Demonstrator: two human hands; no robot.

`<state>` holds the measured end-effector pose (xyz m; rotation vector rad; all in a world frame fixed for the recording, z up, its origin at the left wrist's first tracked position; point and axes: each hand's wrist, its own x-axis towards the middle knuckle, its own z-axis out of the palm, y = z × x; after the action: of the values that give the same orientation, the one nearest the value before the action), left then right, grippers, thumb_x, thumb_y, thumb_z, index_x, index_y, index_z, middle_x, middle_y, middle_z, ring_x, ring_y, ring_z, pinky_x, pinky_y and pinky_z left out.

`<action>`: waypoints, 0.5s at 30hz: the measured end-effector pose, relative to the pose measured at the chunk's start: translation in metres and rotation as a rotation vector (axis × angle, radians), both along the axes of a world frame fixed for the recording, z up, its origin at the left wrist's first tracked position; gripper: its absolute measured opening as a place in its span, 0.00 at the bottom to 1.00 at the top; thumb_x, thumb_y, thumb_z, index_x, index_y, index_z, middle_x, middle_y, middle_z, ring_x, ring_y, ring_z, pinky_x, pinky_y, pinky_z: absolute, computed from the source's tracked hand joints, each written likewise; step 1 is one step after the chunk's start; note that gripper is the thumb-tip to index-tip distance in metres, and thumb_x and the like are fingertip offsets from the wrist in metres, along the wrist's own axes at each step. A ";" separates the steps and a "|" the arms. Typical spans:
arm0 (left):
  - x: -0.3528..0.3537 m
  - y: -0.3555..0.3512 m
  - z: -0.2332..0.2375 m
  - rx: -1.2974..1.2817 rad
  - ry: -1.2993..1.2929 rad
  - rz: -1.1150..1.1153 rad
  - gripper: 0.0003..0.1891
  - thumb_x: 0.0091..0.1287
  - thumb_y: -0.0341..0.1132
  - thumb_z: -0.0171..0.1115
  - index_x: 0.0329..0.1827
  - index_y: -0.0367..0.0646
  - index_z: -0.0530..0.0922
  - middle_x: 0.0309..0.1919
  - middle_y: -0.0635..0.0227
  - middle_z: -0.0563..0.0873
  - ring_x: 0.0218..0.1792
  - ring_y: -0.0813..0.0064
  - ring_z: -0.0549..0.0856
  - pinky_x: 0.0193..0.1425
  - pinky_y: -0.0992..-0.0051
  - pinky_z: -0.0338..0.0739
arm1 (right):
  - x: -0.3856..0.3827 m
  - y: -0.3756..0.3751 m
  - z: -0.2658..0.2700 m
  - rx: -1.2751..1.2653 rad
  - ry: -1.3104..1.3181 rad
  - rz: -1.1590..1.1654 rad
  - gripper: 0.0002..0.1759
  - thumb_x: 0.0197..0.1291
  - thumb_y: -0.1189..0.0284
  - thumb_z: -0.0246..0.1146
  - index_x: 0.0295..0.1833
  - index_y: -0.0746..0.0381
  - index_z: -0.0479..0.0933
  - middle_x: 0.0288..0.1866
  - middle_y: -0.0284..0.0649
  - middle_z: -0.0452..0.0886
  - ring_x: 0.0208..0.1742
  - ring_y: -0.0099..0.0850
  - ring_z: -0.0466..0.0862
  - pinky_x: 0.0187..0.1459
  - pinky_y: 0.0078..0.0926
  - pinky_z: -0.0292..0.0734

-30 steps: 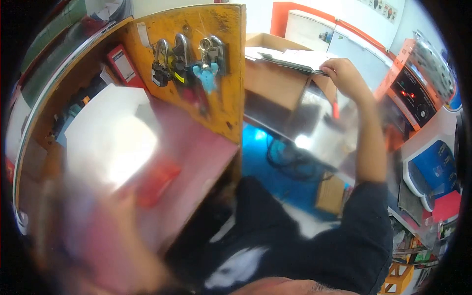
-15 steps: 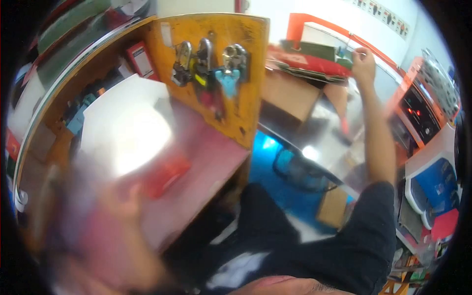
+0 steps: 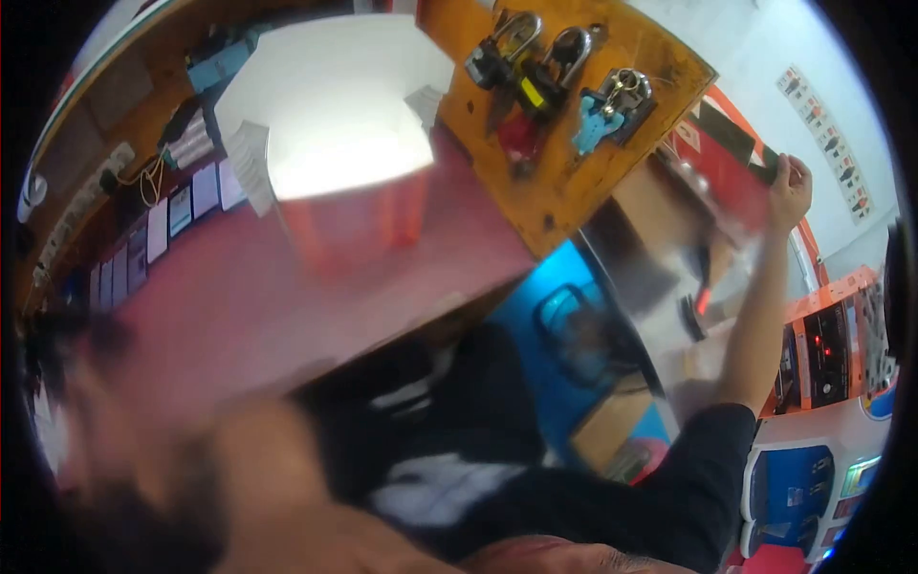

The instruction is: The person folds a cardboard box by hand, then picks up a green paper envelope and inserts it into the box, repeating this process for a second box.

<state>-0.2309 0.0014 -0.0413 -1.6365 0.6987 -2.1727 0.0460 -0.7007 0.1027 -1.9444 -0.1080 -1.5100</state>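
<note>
My right hand (image 3: 792,194) is stretched out to the far right, its fingers closed at the end of a dark green flap (image 3: 722,132) on a red box (image 3: 712,172). A brown cardboard box (image 3: 660,206) lies just below that red one. My left hand is smeared by motion at the lower left, and its fingers cannot be made out. Dark blurred shapes lie around it, near the red tabletop (image 3: 220,316). Beyond that hand, a brightly lit white panelled thing (image 3: 339,86) stands on the tabletop, with orange-red parts (image 3: 406,206) under it.
Padlocks (image 3: 571,57) and a light blue figure (image 3: 598,122) hang on a worn yellow wooden board (image 3: 660,48). Several flat phone-like devices (image 3: 180,209) stand along the tabletop's back. A cardboard piece (image 3: 612,421) lies low in the gap between tabletop and bench. An orange-framed machine (image 3: 830,349) stands right.
The view has swung left and moved closer to the tabletop. My right hand stays at the red box's flap. My left arm has drawn back toward the lower left, blurred.
</note>
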 end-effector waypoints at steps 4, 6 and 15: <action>0.009 -0.035 -0.002 0.058 -0.067 0.080 0.49 0.63 0.74 0.47 0.61 0.29 0.79 0.58 0.43 0.82 0.59 0.51 0.82 0.61 0.53 0.76 | -0.004 0.008 -0.013 -0.107 0.332 0.160 0.12 0.72 0.71 0.66 0.54 0.68 0.79 0.45 0.42 0.88 0.46 0.25 0.86 0.47 0.22 0.80; 0.015 -0.053 -0.001 0.069 -0.127 0.201 0.51 0.60 0.76 0.46 0.61 0.28 0.79 0.58 0.42 0.82 0.59 0.51 0.82 0.61 0.54 0.76 | -0.005 -0.002 -0.024 -0.213 0.451 0.196 0.13 0.72 0.71 0.66 0.55 0.67 0.79 0.44 0.40 0.87 0.45 0.25 0.86 0.47 0.22 0.81; 0.049 -0.105 0.009 -0.137 -1.148 1.572 0.61 0.51 0.83 0.39 0.61 0.24 0.78 0.57 0.41 0.83 0.57 0.51 0.84 0.59 0.56 0.78 | -0.035 -0.059 -0.032 -0.529 0.975 0.161 0.30 0.74 0.62 0.60 0.71 0.73 0.72 0.58 0.42 0.82 0.54 0.30 0.79 0.64 0.28 0.71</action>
<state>-0.1821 -0.1032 -0.0325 -0.2770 -0.8301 -1.3684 0.0106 -0.7600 0.0707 -2.7961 -0.2383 -0.3140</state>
